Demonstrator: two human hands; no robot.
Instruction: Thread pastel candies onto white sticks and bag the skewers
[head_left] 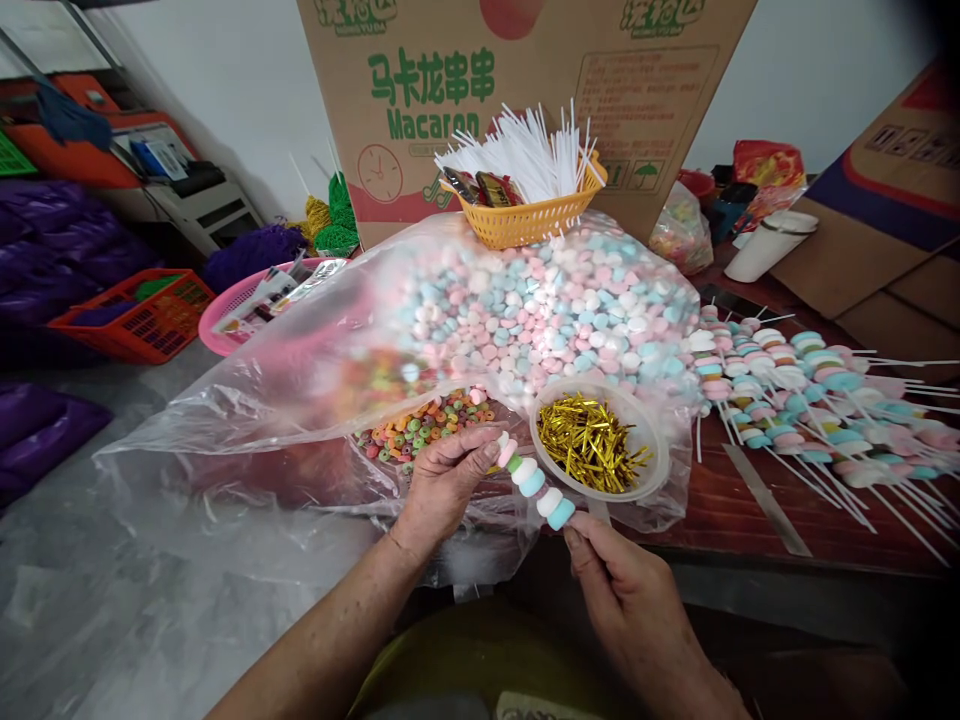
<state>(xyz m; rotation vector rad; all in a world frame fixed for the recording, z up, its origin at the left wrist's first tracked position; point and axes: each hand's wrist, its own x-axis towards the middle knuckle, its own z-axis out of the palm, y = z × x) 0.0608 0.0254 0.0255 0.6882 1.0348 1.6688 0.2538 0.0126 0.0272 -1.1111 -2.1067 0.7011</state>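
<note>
Between my two hands is a marshmallow skewer point(532, 484), strung with pink, white and blue marshmallows and a small green ring. My right hand point(630, 580) is closed at its lower end, by the blue marshmallow; the stick there is hidden by the fingers. At the upper end my left hand point(457, 475) pinches a small yellowish piece against the pink marshmallow. Just beyond the skewer stands a round plastic bowl point(660, 470) of gold twist ties point(589, 440). Colourful cereal rings point(412, 430) lie behind my left hand, partly under clear plastic.
A large clear bag point(225, 410) of loose marshmallows point(555, 310) covers the table's middle. Behind it, a yellow basket point(525, 215) of white sticks rests against a cardboard box point(525, 60). Several finished skewers point(817, 400) are piled at right. A pink basket point(217, 320) stands at left.
</note>
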